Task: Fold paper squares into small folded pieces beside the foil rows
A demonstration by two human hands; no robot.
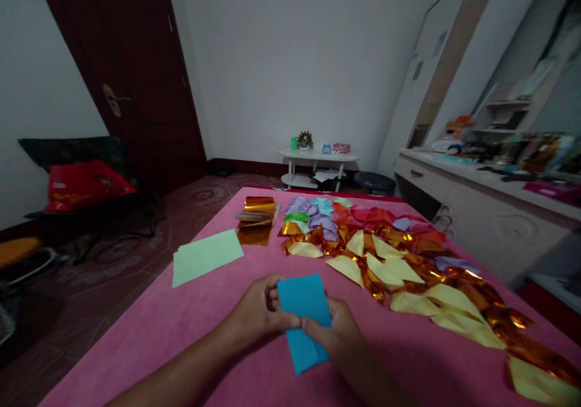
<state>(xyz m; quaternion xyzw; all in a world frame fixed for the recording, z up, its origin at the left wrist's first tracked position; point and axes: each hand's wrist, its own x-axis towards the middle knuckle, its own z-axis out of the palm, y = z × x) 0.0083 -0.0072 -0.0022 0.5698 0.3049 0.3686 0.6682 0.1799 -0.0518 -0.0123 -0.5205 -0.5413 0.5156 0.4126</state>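
Between my two hands is a sheet of blue paper [303,301], held above the pink table cover and seeming folded near its lower end. My left hand [267,306] grips its left edge, thumb on the face and fingers behind. On the opposite edge, my right hand [334,327] pinches it the same way, its thumb almost meeting the left one. Pale green paper sheets [206,255] lie to the left. Beyond them is a stack of shiny gold foil paper [255,236]. Folded yellow paper pieces [394,272] and crumpled gold foil pieces [373,283] spread over the right side.
Purple folded pieces [323,225] and red ones [363,214] lie at the far end of the pink cover [149,346]. A dresser [458,183] stands along the right. A chair with a red bag [88,186] is at left, and a small white table [318,154] stands by the wall.
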